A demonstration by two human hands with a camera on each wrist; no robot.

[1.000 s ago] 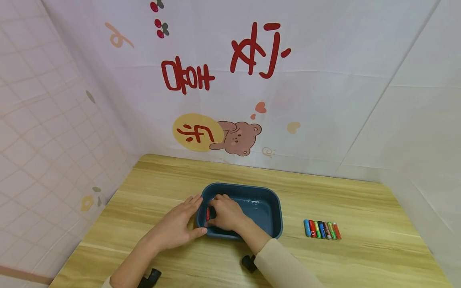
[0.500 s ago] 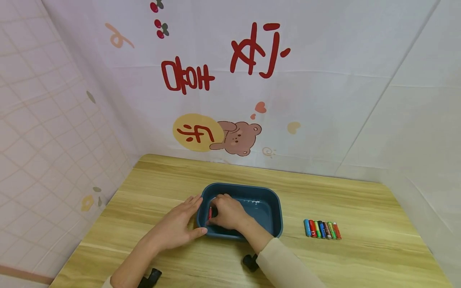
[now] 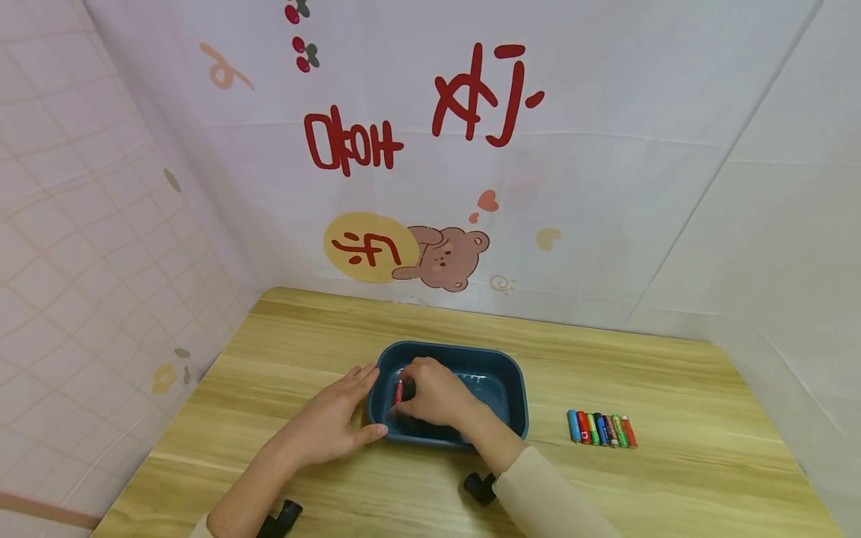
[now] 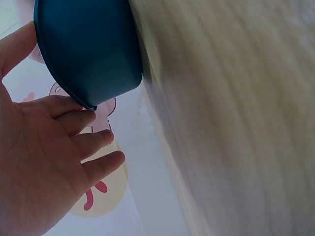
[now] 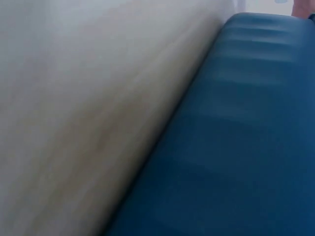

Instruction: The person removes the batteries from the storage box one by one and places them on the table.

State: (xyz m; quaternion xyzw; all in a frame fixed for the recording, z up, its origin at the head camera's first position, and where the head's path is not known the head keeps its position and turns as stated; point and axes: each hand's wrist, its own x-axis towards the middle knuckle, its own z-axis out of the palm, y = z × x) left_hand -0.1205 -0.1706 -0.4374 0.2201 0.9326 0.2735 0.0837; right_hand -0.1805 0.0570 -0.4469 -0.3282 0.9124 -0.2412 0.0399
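A dark blue rectangular tray stands on the wooden table. My right hand reaches down into its left part, the thumb and fingers gripping a small red battery, partly hidden by the hand. Against the tray's left end rests my left hand, its fingers and thumb fairly straight at the rim. In the left wrist view the left hand touches the rim of the tray with thumb and fingertips. The tray's outer side fills much of the right wrist view.
Several coloured batteries lie side by side in a row on the table, right of the tray. A white printed cloth wall rises behind the table. Black wrist mounts show beneath the forearms.
My right hand has shifted a little to the right inside the tray, and the red battery has moved with it. The left hand keeps its place on the rim.
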